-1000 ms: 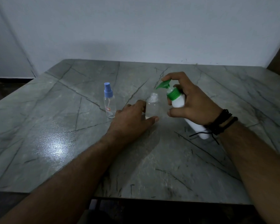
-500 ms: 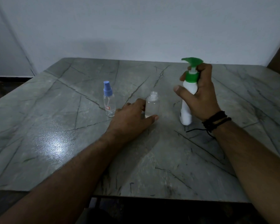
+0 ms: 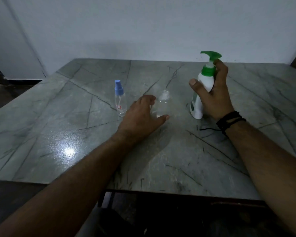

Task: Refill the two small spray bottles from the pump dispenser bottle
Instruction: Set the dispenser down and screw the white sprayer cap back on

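Head view: right hand [image 3: 214, 98] around pump bottle [image 3: 204, 82]

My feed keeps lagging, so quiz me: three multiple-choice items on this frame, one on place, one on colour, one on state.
1. Where is the capped spray bottle?
A. Left of the open bottle
B. Right of the pump bottle
C. In the right hand

2. What colour is the pump head?
A. Blue
B. Green
C. White

3. How is the pump bottle now?
A. Lying flat on the table
B. Tipped over the open bottle
C. Upright, gripped by the right hand

Answers: 1 A, it stands on the table left of the open bottle, which the left hand holds. 2 B, the head and collar are green. 3 C, the right hand wraps it, base at the table.
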The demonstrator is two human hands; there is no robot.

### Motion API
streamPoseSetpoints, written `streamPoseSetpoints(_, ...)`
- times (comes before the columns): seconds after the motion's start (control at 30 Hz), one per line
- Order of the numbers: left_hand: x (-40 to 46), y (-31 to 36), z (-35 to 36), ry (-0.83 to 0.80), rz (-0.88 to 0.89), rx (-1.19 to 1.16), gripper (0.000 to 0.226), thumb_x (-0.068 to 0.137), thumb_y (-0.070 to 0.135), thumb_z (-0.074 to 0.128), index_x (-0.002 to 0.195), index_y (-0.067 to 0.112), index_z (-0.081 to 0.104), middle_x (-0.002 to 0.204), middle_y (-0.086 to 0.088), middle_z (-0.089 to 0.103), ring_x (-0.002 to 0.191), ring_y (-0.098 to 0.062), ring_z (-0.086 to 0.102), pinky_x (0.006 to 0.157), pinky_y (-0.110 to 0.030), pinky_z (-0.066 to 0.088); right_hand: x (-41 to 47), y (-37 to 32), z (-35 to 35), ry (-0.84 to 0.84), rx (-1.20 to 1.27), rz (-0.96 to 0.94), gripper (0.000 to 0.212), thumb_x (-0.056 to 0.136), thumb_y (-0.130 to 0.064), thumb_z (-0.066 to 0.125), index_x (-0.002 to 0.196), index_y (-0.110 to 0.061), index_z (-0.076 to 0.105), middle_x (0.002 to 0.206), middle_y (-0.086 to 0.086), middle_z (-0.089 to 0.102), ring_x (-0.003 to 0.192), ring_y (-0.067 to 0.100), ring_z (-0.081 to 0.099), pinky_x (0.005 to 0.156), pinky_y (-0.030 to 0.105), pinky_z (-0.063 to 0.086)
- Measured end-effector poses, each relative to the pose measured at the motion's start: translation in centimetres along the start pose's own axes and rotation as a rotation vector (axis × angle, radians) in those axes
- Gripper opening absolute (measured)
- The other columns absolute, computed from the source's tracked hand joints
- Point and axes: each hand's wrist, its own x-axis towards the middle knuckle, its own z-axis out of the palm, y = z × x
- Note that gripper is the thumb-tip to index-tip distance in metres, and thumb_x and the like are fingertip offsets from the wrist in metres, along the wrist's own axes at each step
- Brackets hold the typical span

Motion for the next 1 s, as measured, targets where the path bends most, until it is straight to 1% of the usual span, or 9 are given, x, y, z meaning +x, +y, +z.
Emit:
streamPoseSetpoints(0.17,-1.9,-0.6,-1.2,0.083,0.003,0.029,0.078,0.076,0.056,0.071,0.137,0.019,0.04,0.142,-0.001,0.04,0.128,-0.02,0.039,0.106,-0.04,0.039,0.1,-1.2,-0.5,0.113,-0.024,-0.018,0.072,0.091,-0.053,0.064,0.147,-0.022,0.031,0.136,0.011,0.047,0.125,0.023,0.051,0.11,0.046,0.044)
streamPoseSetpoints(0.37,-3.6,-1.9,-1.9,0.091,0.023,0.125,0.051,0.086,0.042,0.066,0.129,0.021,0.048,0.134,0.0,0.046,0.119,-0.015,0.044,0.093,-0.024,0.035,0.6,-2.9,-1.8,0.423,-0.112,-0.03,0.065,0.099,-0.055,0.047,0.146,-0.01,0.04,0.132,0.006,0.042,0.123,0.015,0.042,0.112,0.05,0.035)
streamPoseSetpoints(0.47,-3.7,-1.9,-1.8,0.052,0.039,0.152,0.041,0.091,0.037,0.06,0.128,0.022,0.05,0.131,0.0,0.051,0.115,-0.014,0.045,0.091,-0.024,0.035,0.8,-4.5,-2.7,0.477,-0.224,-0.22,0.055,0.101,-0.046,0.056,0.135,-0.004,0.049,0.123,0.0,0.042,0.116,0.029,0.05,0.1,0.055,0.043)
streamPoseSetpoints(0.53,-3.7,-2.0,-1.7,0.035,0.026,0.154,0.038,0.093,0.036,0.058,0.127,0.023,0.05,0.13,0.0,0.053,0.115,-0.014,0.046,0.092,-0.025,0.035,0.2,-6.5,-2.6,0.408,-0.215,-0.4,0.036,0.099,-0.028,0.065,0.125,-0.007,0.052,0.115,0.002,0.047,0.104,0.036,0.056,0.085,0.05,0.05)
streamPoseSetpoints(0.6,-3.6,-2.0,-1.6,0.038,0.01,0.15,0.035,0.093,0.035,0.058,0.125,0.024,0.051,0.127,0.0,0.056,0.114,-0.014,0.048,0.092,-0.026,0.037,-1.0,-8.6,-1.4,0.241,-0.122,-0.479,0.027,0.096,-0.015,0.067,0.117,-0.011,0.052,0.103,0.018,0.055,0.09,0.033,0.059,0.075,0.042,0.051)
streamPoseSetpoints(0.73,-3.3,-1.9,-1.3,0.048,-0.004,0.135,0.02,0.093,0.035,0.057,0.112,0.03,0.052,0.114,0.005,0.059,0.101,-0.011,0.051,0.084,-0.026,0.04,-3.4,-9.8,2.4,-0.056,-0.216,-0.378,0.041,0.089,-0.02,0.074,0.122,-0.005,0.055,0.101,0.01,0.055,0.084,0.018,0.054,0.069,0.027,0.049)
streamPoseSetpoints(0.83,-3.4,-1.8,-1.3,0.074,-0.003,0.121,0.016,0.092,0.034,0.059,0.107,0.03,0.052,0.107,0.007,0.059,0.095,-0.009,0.052,0.08,-0.025,0.04,-4.2,-8.8,3.5,-0.098,-0.245,-0.257,0.058,0.084,-0.026,0.078,0.132,-0.009,0.05,0.115,0.0,0.045,0.1,0.011,0.048,0.08,0.033,0.052)
streamPoseSetpoints(0.93,-3.6,-1.7,-1.4,0.154,0.039,0.085,0.019,0.091,0.03,0.062,0.107,0.024,0.055,0.106,0.006,0.06,0.092,-0.009,0.054,0.078,-0.023,0.044,-4.3,-7.8,4.1,-0.093,-0.282,-0.171,0.075,0.081,-0.033,0.079,0.142,-0.009,0.043,0.132,0.009,0.043,0.121,0.02,0.045,0.101,0.048,0.048)
streamPoseSetpoints(1.0,-3.8,-1.6,-1.6,0.223,0.076,0.035,0.022,0.088,0.028,0.065,0.108,0.022,0.058,0.109,0.005,0.061,0.092,-0.009,0.056,0.078,-0.023,0.048,-4.3,-7.2,4.3,-0.108,-0.305,-0.111,0.084,0.081,-0.036,0.08,0.147,-0.008,0.037,0.138,0.014,0.04,0.128,0.025,0.043,0.109,0.047,0.042)
